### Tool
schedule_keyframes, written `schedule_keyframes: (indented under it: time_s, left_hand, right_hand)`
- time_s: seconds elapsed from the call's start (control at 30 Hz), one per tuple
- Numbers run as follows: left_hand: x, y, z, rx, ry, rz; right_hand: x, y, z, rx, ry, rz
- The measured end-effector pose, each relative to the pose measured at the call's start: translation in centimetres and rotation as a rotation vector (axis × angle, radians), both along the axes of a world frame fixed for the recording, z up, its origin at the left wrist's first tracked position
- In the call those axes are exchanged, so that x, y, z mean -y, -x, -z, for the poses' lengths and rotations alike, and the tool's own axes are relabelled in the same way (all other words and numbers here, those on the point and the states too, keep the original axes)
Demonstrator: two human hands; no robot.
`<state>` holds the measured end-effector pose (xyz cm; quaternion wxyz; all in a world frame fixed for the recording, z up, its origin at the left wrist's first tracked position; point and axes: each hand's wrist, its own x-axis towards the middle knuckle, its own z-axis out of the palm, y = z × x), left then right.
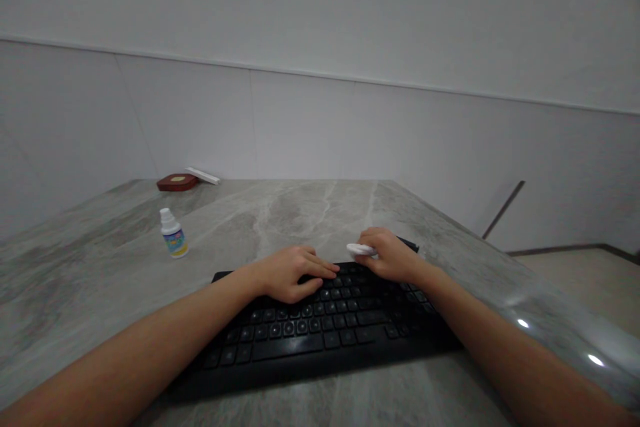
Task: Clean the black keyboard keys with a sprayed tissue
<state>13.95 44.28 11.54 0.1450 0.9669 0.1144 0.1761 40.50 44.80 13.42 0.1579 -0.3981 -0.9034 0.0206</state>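
A black keyboard (pixel 289 345) lies slightly askew on the grey marbled table, close to me. My left hand (pixel 295 272) rests on its upper rows, palm down, fingers stretched out and holding nothing. Over the keyboard's far right part, my right hand (pixel 384 255) is closed around a small white pad (pixel 361 250). Only the pad's left end sticks out between the fingers, so I cannot tell exactly what it is. Both forearms cover some of the keys.
A small white bottle (pixel 174 235) with a blue and yellow label stands upright on the table (pixel 280 213) at left. Farther back lie a reddish-brown case (pixel 177 182) and a flat white object (pixel 203 175) by the wall (pixel 310 127). The floor (pixel 590 280) shows beyond the right edge.
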Motion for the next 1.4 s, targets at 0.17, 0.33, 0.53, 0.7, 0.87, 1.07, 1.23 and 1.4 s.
schedule_keyframes:
  time_s: [0.17, 0.33, 0.53, 0.7, 0.87, 1.07, 1.23, 1.4]
  left_hand:
    - [0.0, 0.0, 0.0, 0.006, 0.001, -0.009]
    - [-0.1, 0.0, 0.0, -0.006, -0.001, -0.002]
    - [-0.1, 0.0, 0.0, -0.017, 0.002, -0.004]
    - [0.0, 0.0, -0.2, -0.017, -0.006, -0.016]
    - [0.1, 0.0, -0.1, -0.012, -0.01, -0.011]
    - [0.0, 0.0, 0.0, -0.012, -0.01, -0.016]
    - [0.0, 0.0, 0.0, -0.009, -0.003, -0.006]
    - [0.1, -0.1, -0.1, -0.01, 0.008, -0.011]
  right_hand:
    - [0.7, 0.7, -0.1, -0.047, 0.04, -0.175]
    - [1.0, 1.0, -0.5, -0.008, 0.061, -0.17]
    - [0.9, 0.8, -0.4, 0.018, 0.074, -0.179]
    - [0.8, 0.7, -0.2, -0.016, 0.114, -0.18]
    - [0.5, -0.2, -0.6, -0.134, 0.025, -0.098]
    - [0.2, -0.4, -0.4, -0.093, 0.061, -0.077]
    - [0.3, -0.6, -0.6, -0.03, 0.251, 0.01]
    - [0.5, -0.7, -0.9, -0.015, 0.209, 0.011]
